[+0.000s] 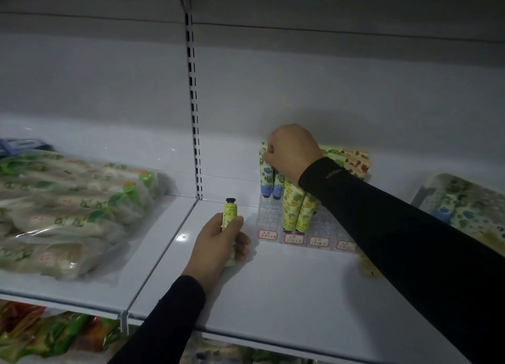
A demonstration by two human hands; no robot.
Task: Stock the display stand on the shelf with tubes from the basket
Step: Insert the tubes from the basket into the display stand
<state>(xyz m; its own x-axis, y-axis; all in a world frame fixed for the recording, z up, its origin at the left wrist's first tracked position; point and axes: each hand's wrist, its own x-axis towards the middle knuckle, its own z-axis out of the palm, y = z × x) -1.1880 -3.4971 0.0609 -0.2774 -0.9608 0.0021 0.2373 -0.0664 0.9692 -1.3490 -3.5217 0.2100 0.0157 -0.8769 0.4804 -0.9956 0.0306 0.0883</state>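
A clear tiered display stand (319,227) sits on the white shelf (273,295), with red-bordered price labels along its front. Several patterned tubes stand cap-down in it: blue-flowered ones (266,177) at the back left, yellow-flowered ones (293,202) in front, green and red ones at the back right. My right hand (292,152) pinches the top end of a blue-flowered tube at the back left. My left hand (221,243) grips a yellow-green tube (230,209) with a black cap pointing up, left of the stand. No basket is in view.
Clear bags of packaged goods (68,208) fill the shelf's left bay. A slotted upright (195,117) and a divider rail split the bays. A flower-patterned pack (464,205) lies at the far right. More bagged goods (49,333) sit on the shelf below.
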